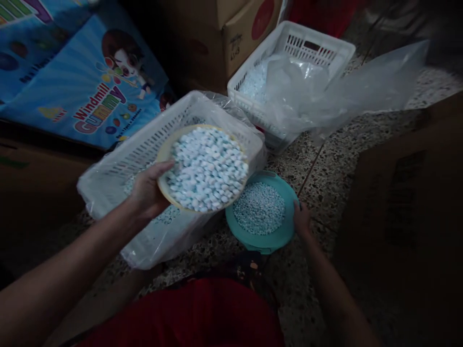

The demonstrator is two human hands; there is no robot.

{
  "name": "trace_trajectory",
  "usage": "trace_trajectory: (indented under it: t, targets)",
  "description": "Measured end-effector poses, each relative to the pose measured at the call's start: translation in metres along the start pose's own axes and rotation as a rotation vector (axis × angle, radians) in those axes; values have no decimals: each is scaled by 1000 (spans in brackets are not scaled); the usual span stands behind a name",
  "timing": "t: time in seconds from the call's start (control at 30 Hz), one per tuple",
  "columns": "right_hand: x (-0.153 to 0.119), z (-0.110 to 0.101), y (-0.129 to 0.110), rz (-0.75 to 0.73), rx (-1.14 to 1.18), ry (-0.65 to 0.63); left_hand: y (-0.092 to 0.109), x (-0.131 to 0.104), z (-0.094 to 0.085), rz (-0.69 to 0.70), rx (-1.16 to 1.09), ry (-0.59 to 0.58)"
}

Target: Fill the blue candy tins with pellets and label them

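Note:
My left hand (150, 188) grips the left rim of a pale yellow bowl (163, 188), its thumb over the edge. Small white-blue candies (208, 168) fill the bowl, which is held above a plastic-lined white crate (123, 178) with a few similar pieces inside. To the right, my right hand (302, 217) is closed on the rim of a turquoise basin (265, 243). Many small pale pieces (258, 207) lie in that basin, low by the speckled floor. The yellow bowl overlaps the basin's upper left edge in view.
Behind stands a second white crate (318, 48) with pale pieces and a loose clear plastic bag (347, 96). Blue printed gummy cartons (90, 82) are stacked at the left. A brown carton (249, 38) stands at the back, and another dark carton (401, 193) at the right.

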State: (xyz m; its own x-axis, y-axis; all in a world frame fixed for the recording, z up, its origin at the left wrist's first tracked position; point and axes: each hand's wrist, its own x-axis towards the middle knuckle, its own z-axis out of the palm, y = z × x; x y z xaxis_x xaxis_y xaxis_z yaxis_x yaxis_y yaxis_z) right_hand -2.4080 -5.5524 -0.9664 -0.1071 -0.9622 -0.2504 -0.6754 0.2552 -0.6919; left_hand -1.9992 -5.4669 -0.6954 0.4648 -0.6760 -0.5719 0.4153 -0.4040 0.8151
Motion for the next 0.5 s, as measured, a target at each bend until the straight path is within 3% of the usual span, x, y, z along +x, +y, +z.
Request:
trace_trajectory:
  t: [0.1,0.2,0.37,0.5]
  targets:
    - [0,0,-1,-12,21,-10,-29,-10,38,-143,50,-167]
    - [2,1,0,-17,39,-10,-63,-12,69,-101,187,-280]
    - [5,5,6,-9,82,-33,-126,1,102,380,885,-255]
    - [4,9,8,-2,118,-38,-182,14,103,772,1459,-364]
